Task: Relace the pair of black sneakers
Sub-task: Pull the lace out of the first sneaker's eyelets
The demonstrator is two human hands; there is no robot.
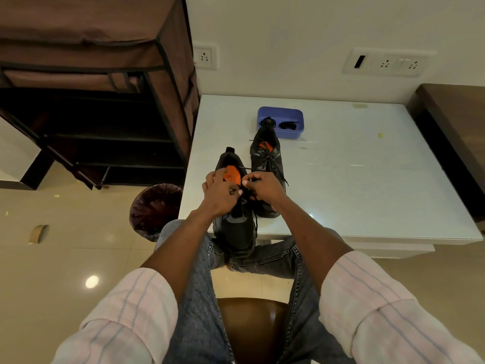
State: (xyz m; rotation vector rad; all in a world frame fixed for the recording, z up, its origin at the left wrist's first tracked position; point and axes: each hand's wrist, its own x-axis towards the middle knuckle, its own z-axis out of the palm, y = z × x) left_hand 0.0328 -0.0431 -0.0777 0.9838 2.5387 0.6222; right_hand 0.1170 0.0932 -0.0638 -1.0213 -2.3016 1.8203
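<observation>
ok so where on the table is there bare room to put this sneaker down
The widest bare stretch of the white table lies right of the second sneaker, running to the dark wooden unit. The near edge right of your right hand is bare too. It is crowded at the left: the held sneaker, both hands, and the blue tray behind.

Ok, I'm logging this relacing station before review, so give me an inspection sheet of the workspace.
Surface: glossy white table, small yellowish scrap on it.
Job's things: black sneaker with orange insole overhanging the table's near edge above the lap; second black sneaker on the table, lace loose.
Clutter: blue plastic tray holding dark bundles.
Grips: left hand and right hand both pinch the lace.
Cables: nothing seen.
Surroundings: brown fabric rack, lined bin, wall sockets.
</observation>
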